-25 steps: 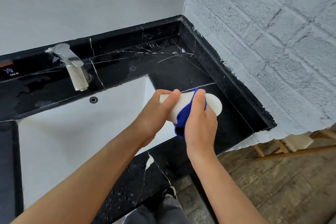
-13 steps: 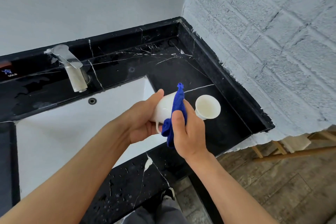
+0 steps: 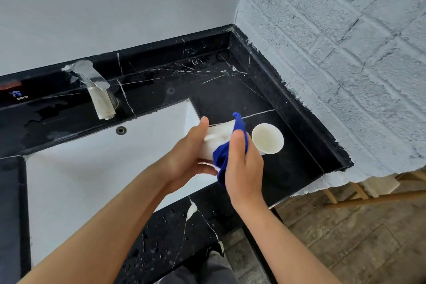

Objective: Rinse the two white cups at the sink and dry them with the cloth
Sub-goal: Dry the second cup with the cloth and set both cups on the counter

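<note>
Held cup (image 3: 214, 139): white, smooth and glazed, a rounded body lying tilted on its side above the right edge of the sink; blurred, so its mouth cannot be made out.
Left hand (image 3: 189, 157): curled round the held cup — thumb along the top, fingers wrapped underneath.
Cloth (image 3: 227, 154): deep blue, soft and fuzzy, bunched into folds; one pointed corner sticks up above the cup, the rest hangs below the palm.
Right hand (image 3: 242, 168): grips the cloth and presses it against the right side of the held cup, thumb on top of the fabric.
Second cup (image 3: 267, 138): white, round-rimmed, with a creamy matt interior; it stands on the bench just to the right of the hands, mouth open to the camera, nothing visible inside.
Bench (image 3: 230, 90): polished black stone with thin white veins and a raised back lip — water droplets bead on its front strip.
Sink (image 3: 92, 168): white rectangular basin set under the bench, smooth, with a small round overflow hole near its back wall.
Tap (image 3: 96, 90): brushed metal, flat angular lever over a squared spout, at the back of the sink.
Room: plain pale wall behind; rough painted brick wall (image 3: 334, 53) on the right; wood-look floor (image 3: 345, 237) lower right.
</note>
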